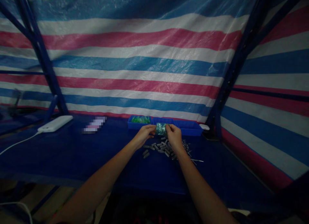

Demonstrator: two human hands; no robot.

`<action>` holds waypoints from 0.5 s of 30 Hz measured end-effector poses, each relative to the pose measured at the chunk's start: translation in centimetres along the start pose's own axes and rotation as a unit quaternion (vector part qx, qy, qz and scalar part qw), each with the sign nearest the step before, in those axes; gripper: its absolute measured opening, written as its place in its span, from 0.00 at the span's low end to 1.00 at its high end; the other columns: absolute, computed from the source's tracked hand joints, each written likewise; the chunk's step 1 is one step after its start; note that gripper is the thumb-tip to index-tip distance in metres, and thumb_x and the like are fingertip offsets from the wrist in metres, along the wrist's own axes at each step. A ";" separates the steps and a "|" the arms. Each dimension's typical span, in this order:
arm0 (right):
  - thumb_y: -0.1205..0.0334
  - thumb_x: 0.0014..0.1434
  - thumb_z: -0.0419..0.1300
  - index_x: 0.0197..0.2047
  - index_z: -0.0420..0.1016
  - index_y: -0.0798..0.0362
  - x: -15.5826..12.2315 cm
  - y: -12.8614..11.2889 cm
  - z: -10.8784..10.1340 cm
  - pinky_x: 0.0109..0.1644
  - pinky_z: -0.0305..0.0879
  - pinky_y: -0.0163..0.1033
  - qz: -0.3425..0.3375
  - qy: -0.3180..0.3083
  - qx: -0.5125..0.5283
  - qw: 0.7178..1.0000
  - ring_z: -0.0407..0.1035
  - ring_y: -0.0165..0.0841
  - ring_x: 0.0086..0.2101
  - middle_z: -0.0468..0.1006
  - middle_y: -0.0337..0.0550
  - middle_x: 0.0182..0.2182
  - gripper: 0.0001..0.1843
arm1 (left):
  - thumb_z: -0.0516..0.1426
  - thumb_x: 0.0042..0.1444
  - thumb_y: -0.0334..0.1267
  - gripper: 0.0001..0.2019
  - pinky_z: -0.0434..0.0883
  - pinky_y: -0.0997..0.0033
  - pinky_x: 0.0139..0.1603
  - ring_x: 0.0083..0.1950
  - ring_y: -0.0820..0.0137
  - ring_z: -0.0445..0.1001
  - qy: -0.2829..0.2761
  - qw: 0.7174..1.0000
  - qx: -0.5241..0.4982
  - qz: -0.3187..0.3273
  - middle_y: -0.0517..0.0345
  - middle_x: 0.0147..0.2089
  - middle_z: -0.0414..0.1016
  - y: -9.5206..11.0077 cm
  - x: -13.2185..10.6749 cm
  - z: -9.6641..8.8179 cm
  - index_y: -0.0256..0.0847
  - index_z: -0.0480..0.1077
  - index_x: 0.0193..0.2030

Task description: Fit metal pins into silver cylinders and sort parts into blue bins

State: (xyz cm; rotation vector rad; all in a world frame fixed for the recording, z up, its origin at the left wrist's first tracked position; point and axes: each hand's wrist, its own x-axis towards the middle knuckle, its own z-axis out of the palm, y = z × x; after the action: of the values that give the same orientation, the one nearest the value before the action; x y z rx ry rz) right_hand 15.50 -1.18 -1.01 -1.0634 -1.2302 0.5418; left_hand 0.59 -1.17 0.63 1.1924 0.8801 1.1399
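Note:
Between my two hands is a small, shiny green plastic packet [160,129], held up above the table. My left hand [145,134] pinches its left edge with the fingertips. On the right edge, my right hand [174,136] grips with thumb and fingers. Just below lies a loose pile of short grey metal cylinders [160,147]. Thin metal rods [187,148] are scattered to their right, partly hidden behind my right forearm. What the packet contains is too dim to make out.
Behind my hands stands a row of blue bins [189,128]; the left one holds green packets [141,120]. A white power strip [56,123] with a cable lies at the far left, near a blurred-out item [94,125]. A small white object [204,127] sits right of the bins. Blue metal posts [218,121] frame the table.

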 end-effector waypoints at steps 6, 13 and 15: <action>0.50 0.50 0.53 0.23 0.70 0.56 -0.5 -0.7 0.2 0.28 0.54 0.33 -0.029 -0.005 -0.041 0.999 0.59 0.29 0.23 0.66 0.36 0.19 0.17 | 0.61 0.44 0.38 0.09 0.56 0.80 0.20 0.19 0.82 0.60 0.005 0.999 0.045 -0.003 0.66 0.19 0.62 -0.3 -0.2 0.1 0.35 0.66 0.27; 0.50 0.50 0.53 0.24 0.70 0.56 -0.4 -0.5 0.3 0.28 0.55 0.33 -0.019 0.000 -0.025 1.000 0.58 0.28 0.23 0.67 0.36 0.19 0.17 | 0.58 0.43 0.25 0.04 0.68 0.75 0.32 0.24 0.78 0.68 0.000 0.998 -0.059 0.001 0.61 0.23 0.67 -0.3 -0.3 0.8 0.33 0.65 0.24; 0.50 0.50 0.53 0.24 0.70 0.56 -0.3 -0.3 0.2 0.28 0.55 0.32 -0.013 0.001 -0.022 1.000 0.58 0.28 0.23 0.67 0.36 0.19 0.17 | 0.57 0.42 0.24 0.04 0.68 0.75 0.33 0.24 0.78 0.68 0.004 0.997 -0.071 0.005 0.61 0.23 0.67 -0.3 -0.3 0.9 0.33 0.66 0.24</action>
State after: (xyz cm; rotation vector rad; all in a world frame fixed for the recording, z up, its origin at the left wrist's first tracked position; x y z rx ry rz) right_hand 15.11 -1.51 -0.87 -1.0830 -1.2569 0.4952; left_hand 1.41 -1.62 0.44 1.0781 0.7860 1.1950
